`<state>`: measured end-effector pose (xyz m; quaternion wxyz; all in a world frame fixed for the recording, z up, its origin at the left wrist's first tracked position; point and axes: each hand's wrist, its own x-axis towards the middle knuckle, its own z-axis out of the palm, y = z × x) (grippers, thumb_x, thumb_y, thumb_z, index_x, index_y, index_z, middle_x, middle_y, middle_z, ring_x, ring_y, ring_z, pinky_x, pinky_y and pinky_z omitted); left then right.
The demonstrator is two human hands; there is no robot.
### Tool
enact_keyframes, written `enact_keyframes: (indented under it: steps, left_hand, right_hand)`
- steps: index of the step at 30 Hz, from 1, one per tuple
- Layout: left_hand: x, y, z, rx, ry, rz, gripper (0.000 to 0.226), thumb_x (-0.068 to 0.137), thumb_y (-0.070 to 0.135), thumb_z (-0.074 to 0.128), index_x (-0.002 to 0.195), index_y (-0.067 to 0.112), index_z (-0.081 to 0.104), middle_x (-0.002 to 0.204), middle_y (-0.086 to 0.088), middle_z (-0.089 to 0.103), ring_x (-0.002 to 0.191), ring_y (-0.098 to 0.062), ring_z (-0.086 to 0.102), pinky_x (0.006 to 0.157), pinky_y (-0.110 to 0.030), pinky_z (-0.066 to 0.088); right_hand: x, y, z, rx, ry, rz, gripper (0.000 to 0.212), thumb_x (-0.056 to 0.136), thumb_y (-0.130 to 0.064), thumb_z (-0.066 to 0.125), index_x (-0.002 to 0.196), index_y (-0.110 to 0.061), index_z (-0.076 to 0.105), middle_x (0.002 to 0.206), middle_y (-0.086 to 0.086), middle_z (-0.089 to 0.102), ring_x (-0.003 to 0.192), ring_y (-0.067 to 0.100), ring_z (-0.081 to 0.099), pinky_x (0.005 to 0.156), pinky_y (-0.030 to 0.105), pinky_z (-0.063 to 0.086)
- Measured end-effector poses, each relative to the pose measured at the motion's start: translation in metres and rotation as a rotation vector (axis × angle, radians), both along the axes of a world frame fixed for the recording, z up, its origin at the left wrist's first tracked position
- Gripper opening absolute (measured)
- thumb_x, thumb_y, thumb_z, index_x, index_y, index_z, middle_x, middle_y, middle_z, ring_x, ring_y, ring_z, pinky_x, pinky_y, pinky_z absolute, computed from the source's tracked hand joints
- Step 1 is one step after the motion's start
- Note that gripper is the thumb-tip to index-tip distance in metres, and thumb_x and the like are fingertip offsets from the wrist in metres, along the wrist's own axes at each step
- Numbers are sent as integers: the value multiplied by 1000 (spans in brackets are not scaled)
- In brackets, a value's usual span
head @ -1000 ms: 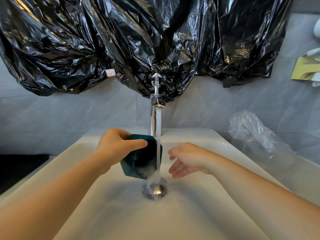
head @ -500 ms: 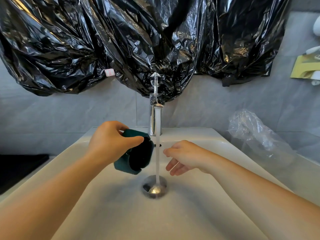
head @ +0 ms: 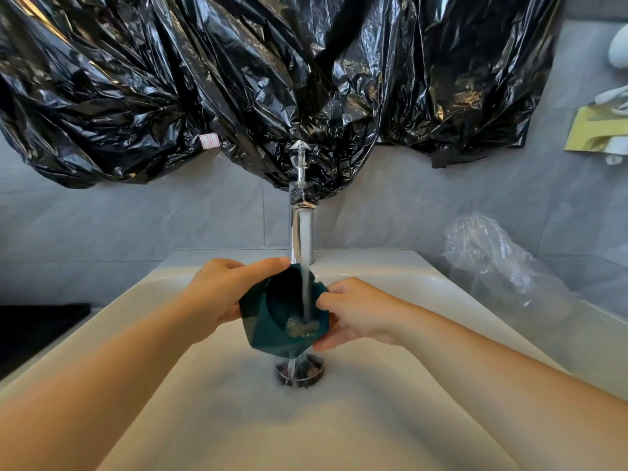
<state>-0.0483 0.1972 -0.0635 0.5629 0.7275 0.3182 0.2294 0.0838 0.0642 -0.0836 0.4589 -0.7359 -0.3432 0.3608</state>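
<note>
Cup sat under tap, mouth tilted up; left hand clasped it left of tap, right hand pinched rim opposite.

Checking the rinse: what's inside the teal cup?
The stream falls into the cup; bubbly water pools at its bottom and hides the floor beneath. The left hand and right hand cover its outer sides.

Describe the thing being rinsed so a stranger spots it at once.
Find the white ceramic sink under the crumpled black plastic sheeting. Beneath its chrome tap, the left hand and right hand hold a dark teal faceted cup. Nothing else is teal.
</note>
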Motion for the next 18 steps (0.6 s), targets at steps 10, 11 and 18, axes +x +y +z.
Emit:
enact_keyframes:
  steps: [10, 11, 18]
  left_hand:
    - [4, -3, -3, -23, 48, -35, 47, 71, 34, 82, 101, 2, 64, 94, -13, 75, 83, -25, 74, 78, -38, 61]
    - [4, -3, -3, -46, 18, -15, 43, 74, 29, 81, 100, 0, 64, 93, -15, 75, 82, -25, 74, 75, -37, 61]
    - [2, -2, -3, -78, -67, 70, 32, 78, 26, 76, 95, 1, 65, 92, -16, 73, 81, -25, 71, 64, -32, 59]
  right_hand:
    - [0, 4, -4, 137, 380, -172, 29, 100, -11, 47, 123, 4, 56, 100, 24, 70, 62, 24, 73, 54, 26, 59]
    - [-1, 3, -3, 114, 364, -149, 28, 100, -12, 48, 122, 4, 57, 95, 23, 71, 63, 23, 73, 56, 26, 60]
    - [9, -3, 0, -20, -123, -124, 37, 96, -34, 56, 119, -5, 60, 95, 14, 72, 77, 24, 73, 76, 31, 61]
